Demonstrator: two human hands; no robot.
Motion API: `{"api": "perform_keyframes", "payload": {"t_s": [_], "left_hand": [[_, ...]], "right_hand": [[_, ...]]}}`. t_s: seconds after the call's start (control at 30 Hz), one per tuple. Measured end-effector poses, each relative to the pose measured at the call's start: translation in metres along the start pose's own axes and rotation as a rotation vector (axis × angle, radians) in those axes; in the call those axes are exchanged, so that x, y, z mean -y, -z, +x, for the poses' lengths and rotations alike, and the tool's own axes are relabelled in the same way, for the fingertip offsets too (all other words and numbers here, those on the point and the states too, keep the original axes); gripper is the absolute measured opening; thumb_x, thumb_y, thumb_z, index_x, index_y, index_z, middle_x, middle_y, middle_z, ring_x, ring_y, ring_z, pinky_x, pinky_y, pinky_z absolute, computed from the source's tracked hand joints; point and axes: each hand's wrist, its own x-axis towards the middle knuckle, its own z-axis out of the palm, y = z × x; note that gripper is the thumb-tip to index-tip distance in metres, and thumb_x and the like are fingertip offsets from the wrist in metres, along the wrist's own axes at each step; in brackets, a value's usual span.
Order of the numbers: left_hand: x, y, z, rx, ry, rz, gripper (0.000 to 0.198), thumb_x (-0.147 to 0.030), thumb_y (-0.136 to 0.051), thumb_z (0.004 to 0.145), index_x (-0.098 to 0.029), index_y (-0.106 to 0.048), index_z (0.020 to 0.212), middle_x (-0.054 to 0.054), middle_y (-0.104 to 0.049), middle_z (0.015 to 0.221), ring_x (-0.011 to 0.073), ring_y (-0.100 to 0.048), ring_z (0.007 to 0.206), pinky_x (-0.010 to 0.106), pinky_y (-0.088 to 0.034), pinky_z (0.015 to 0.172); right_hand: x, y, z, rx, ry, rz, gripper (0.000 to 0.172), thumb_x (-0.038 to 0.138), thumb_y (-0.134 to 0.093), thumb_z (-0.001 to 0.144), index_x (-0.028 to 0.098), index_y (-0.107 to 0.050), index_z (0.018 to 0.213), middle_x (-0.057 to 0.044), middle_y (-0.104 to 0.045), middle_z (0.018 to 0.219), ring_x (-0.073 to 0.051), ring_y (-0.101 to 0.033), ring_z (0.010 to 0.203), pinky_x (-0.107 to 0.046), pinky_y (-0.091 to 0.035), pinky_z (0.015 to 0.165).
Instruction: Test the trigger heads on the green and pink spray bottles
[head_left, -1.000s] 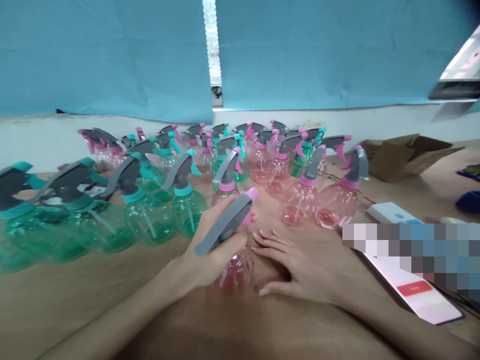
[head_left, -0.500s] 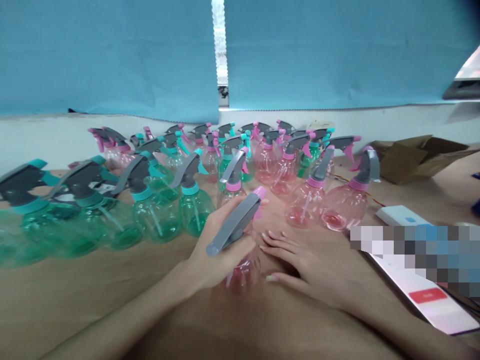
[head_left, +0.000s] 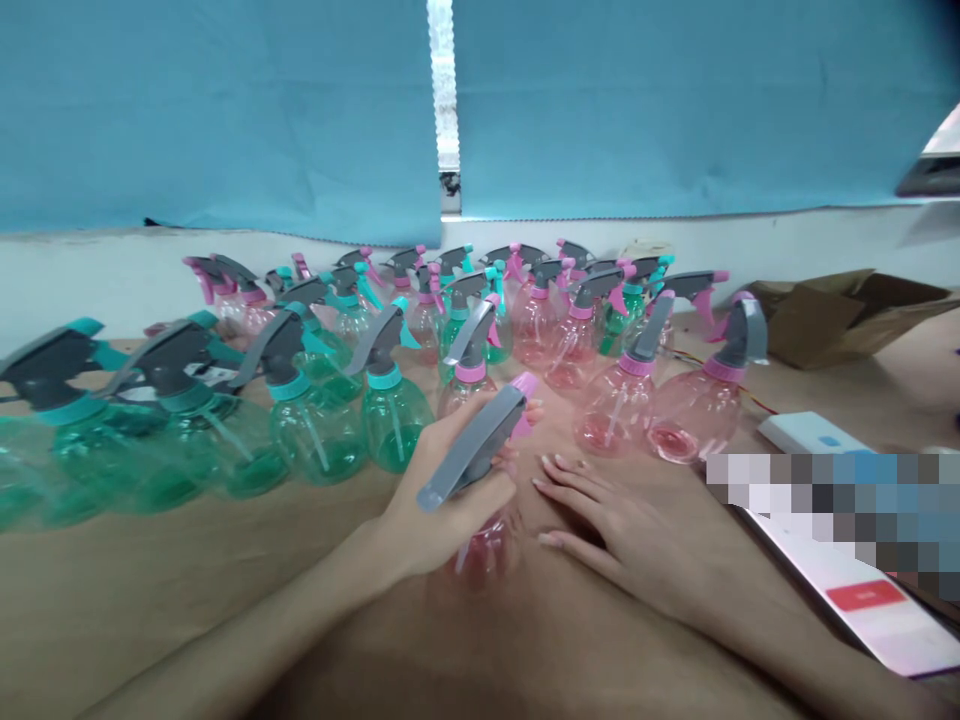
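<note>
My left hand (head_left: 442, 490) is wrapped round the neck of a pink spray bottle (head_left: 484, 555) that stands upright on the table. Its grey trigger head (head_left: 480, 440) with a pink nozzle points away from me and a little to the right. Reddish liquid shows low in the bottle. My right hand (head_left: 611, 515) rests palm down on the tabletop just right of this bottle, fingers spread, holding nothing. Directly behind the held bottle stands another pink spray bottle (head_left: 470, 372), partly hidden by my left hand.
Green spray bottles (head_left: 315, 430) line the left side. Two pink spray bottles (head_left: 611, 410) stand at right, with several pink and green ones behind. A phone (head_left: 862, 590), a white box (head_left: 814, 432) and an open cardboard box (head_left: 840, 315) lie further right. Blue cloth (head_left: 225, 110) hangs behind.
The view has shifted very slightly. My left hand keeps its grip on the pink spray bottle, and my right hand stays flat, its fingertips a touch further from the bottle.
</note>
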Motion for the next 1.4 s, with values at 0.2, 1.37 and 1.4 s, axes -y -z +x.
{"api": "perform_keyframes", "payload": {"t_s": [0.2,1.37,1.4], "left_hand": [[0.001,0.000,0.000,-0.022,-0.019,0.018,0.039,-0.009,-0.049,0.067,-0.023,-0.058,0.103,-0.003,-0.056,0.072,0.0130,-0.050,0.057,0.026,-0.041,0.056],[-0.010,0.003,0.002,-0.027,-0.089,0.096,0.011,-0.013,-0.046,0.063,-0.022,-0.043,0.068,-0.004,-0.041,0.062,0.0128,-0.037,0.054,0.027,-0.033,0.051],[-0.009,0.003,0.002,-0.032,-0.083,0.092,0.013,-0.012,-0.046,0.064,-0.022,-0.046,0.071,-0.004,-0.043,0.064,0.0130,-0.038,0.055,0.027,-0.034,0.052]], "right_hand": [[0.003,0.009,0.001,0.027,0.011,-0.043,0.054,0.049,-0.049,0.092,0.013,-0.053,0.132,-0.013,-0.045,0.142,-0.029,-0.042,0.131,-0.048,-0.038,0.107],[-0.005,-0.005,-0.001,-0.020,0.020,0.059,0.052,0.050,-0.048,0.092,0.019,-0.053,0.133,-0.010,-0.046,0.143,-0.029,-0.039,0.133,-0.052,-0.035,0.109],[-0.004,-0.003,-0.001,-0.021,0.019,0.055,0.051,0.049,-0.049,0.092,0.020,-0.053,0.133,-0.010,-0.047,0.142,-0.030,-0.040,0.133,-0.052,-0.035,0.108]]}}
